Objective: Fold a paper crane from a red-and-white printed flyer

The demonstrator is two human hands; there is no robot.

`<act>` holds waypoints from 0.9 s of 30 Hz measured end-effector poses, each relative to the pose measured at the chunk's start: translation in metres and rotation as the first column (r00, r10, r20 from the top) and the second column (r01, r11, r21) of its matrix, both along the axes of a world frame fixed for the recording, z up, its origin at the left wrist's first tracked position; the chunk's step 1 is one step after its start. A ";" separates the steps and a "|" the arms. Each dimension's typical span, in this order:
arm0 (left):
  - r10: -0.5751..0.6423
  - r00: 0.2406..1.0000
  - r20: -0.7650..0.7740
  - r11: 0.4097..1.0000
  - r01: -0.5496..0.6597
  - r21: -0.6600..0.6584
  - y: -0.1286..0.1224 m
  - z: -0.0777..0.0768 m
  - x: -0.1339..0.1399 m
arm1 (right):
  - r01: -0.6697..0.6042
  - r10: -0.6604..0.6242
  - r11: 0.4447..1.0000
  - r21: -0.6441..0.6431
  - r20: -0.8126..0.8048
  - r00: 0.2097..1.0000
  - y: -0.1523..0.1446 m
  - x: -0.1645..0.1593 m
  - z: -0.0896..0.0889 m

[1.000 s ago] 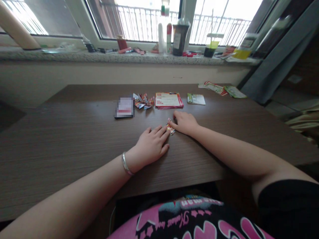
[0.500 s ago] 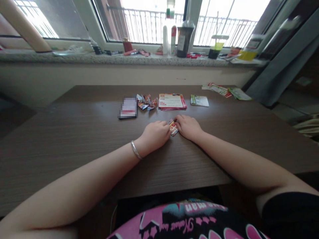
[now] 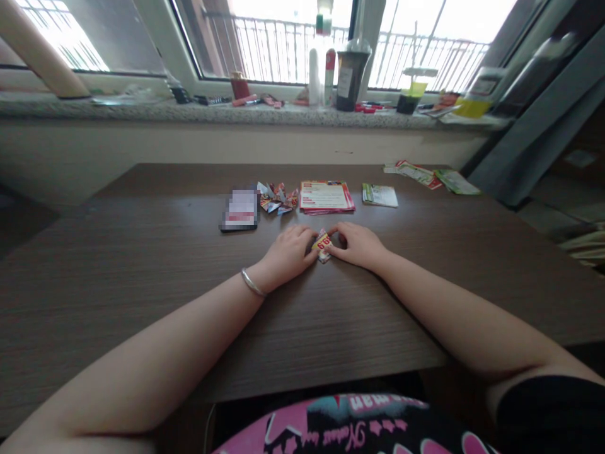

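So the small folded printed paper is down at the bench, between both hands. Left hand has thumb and fingers clamped on its left edge, right hand pinches the other side, probably so neither edge slips. Printed-sheet stack and spiky folded-paper cluster sit just beyond, I'd guess for easy reach.

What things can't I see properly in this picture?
In the head view:
- Folded paper: parts of its side edges are hidden by the fingers of the left hand and right hand.
- Flat dark-edged object: its top is blurred by blocky squares.
- Red-edged sheets: the small print is too tiny; the top sheet covers the lower ones.
- Shirt: cut off by the bottom edge.
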State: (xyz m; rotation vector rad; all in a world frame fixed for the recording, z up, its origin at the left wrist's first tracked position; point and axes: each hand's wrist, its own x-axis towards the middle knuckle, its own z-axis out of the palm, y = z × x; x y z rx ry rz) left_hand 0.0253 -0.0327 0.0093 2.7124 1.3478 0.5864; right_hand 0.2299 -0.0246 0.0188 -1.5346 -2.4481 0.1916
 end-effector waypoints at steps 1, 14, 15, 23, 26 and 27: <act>-0.005 1.000 0.020 1.000 0.005 -0.027 0.002 -0.001 -0.002 | -0.012 0.012 1.000 -0.002 -0.008 1.000 0.001 0.000 0.000; 0.075 0.985 0.156 0.986 -0.050 -0.160 0.015 -0.004 -0.012 | -0.052 0.062 0.994 0.092 -0.106 0.992 0.008 0.005 -0.011; 0.058 0.984 0.168 0.986 -0.031 -0.162 0.016 -0.004 -0.012 | -0.062 0.074 0.993 0.096 -0.126 0.989 0.009 0.006 -0.012; -0.039 0.973 0.228 0.992 0.065 -0.108 0.021 -0.010 -0.011 | -0.282 0.297 0.955 0.093 -0.272 0.915 0.025 0.018 -0.023; -0.054 0.974 0.221 0.994 0.075 -0.084 0.022 -0.012 -0.010 | -0.297 0.321 0.947 0.123 -0.321 0.891 0.028 0.020 -0.026; -0.060 0.973 0.222 0.994 0.079 -0.077 0.023 -0.012 -0.010 | -0.297 0.326 0.945 0.135 -0.333 0.885 0.028 0.020 -0.027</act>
